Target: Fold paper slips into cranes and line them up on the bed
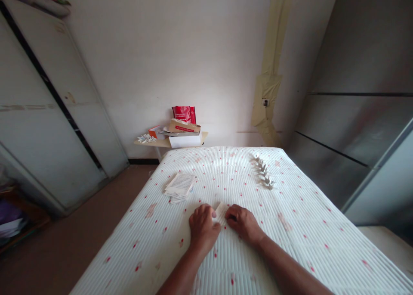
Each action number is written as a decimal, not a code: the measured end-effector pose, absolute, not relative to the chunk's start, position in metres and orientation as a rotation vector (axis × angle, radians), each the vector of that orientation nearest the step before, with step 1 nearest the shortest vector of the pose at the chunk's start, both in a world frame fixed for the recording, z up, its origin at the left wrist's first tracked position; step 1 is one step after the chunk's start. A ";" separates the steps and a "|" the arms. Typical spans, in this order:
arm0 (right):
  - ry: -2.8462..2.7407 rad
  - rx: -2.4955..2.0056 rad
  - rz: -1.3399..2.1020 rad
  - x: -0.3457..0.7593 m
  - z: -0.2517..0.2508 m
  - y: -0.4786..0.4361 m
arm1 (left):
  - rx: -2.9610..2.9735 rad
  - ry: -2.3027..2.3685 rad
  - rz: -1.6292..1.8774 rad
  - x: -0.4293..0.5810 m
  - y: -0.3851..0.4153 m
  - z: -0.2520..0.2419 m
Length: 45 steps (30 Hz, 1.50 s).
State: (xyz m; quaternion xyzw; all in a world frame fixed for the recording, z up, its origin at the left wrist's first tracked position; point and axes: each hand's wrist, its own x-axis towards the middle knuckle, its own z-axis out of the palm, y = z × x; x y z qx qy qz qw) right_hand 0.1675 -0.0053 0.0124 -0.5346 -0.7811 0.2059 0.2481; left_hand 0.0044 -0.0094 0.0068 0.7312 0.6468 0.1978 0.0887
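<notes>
My left hand (202, 228) and my right hand (242, 222) rest side by side on a white ribbed mattress (290, 243) with small red marks. Between them lies a small white piece of paper (221, 212); the curled fingers of both hands pinch its edges and press it onto the mattress. A stack of printed paper sheets (180, 185) lies to the far left of my hands. To the far right, a row of several small folded paper figures (263, 173) stands in a line.
A small table (167, 142) against the back wall carries a red bag (184, 113), cardboard boxes (183, 127) and more small paper pieces (146, 138). Wardrobe doors (48, 127) stand at the left, grey panels (355, 127) at the right. Brown floor (80, 234) runs left of the mattress.
</notes>
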 end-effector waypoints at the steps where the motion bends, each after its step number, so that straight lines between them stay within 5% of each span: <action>1: -2.132 -1.456 0.562 0.168 0.012 -0.005 | 2.173 1.922 0.596 0.002 -0.009 0.007; 23: -2.127 -1.432 0.587 0.169 0.013 -0.007 | 2.113 2.004 0.431 -0.028 -0.011 0.017; 34: -2.128 -1.430 0.578 0.168 0.016 -0.007 | 2.350 1.714 0.917 -0.031 -0.025 0.007; 45: -2.090 -1.629 0.426 0.158 0.010 -0.009 | 2.693 1.417 0.528 -0.021 -0.050 0.010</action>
